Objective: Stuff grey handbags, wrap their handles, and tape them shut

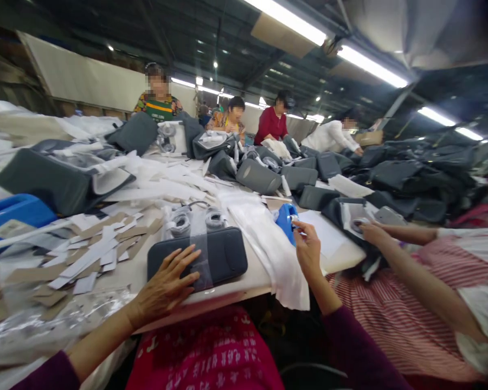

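A dark padded case (228,253) lies flat at the table's front edge, with a clear strip across its middle and two bagged cable coils (215,218) behind it. My left hand (168,279) rests on the case's left part, fingers spread. To the right, my right hand (308,244) has its fingers pinched at the top of a blue tape dispenser (285,219). A white soft sheet (264,244) lies between the case and the dispenser and hangs over the edge.
Paper and card strips (93,252) cover the table's left, beside a blue object (20,211). Grey cases (258,176) are heaped behind. A person in a striped apron (374,314) works close at the right; several people stand across the table.
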Motion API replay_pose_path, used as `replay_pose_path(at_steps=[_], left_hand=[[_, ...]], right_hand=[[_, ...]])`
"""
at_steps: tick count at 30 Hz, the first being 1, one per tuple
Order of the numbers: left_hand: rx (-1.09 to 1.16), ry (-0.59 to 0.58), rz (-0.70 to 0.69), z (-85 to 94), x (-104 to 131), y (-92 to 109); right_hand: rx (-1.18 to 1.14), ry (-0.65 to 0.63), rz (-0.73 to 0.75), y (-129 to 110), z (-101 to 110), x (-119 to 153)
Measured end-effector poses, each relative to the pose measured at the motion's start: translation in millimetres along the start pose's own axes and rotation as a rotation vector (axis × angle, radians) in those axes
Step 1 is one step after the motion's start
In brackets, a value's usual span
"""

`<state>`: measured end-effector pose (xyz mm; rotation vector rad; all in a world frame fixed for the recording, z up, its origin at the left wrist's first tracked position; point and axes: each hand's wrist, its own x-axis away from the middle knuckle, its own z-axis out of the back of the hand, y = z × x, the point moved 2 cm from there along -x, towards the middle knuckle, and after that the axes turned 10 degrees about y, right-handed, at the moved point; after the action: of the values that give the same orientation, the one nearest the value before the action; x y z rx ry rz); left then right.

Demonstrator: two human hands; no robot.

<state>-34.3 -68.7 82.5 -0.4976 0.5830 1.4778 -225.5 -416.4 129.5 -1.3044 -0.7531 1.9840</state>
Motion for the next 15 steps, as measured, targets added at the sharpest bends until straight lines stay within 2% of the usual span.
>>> replay_pose_path(at_steps=[2, 5, 7, 10, 15], left_hand=[[-0.023, -0.003, -0.013, -4.4, 1, -4], [-0.045, 0.032, -0.031, -10.2, 3, -10], [-0.064, 0.053, -0.038, -12.3, 5, -13], [-0.072, 0.058, -0.049, -13.0, 6, -14], [-0.046, 0.085, -0.081, -11.0, 5, -13]], right_hand=[[0.085, 0.087, -0.133, 20, 30, -29], [0.107, 0.013, -0.294, 42, 53, -55], [0.048, -0.086, -0.356, 50, 51, -59], [-0.061, -0.168, -0.443, 53, 34, -58], [-0.173, -0.089, -0.543, 48, 11, -68]])
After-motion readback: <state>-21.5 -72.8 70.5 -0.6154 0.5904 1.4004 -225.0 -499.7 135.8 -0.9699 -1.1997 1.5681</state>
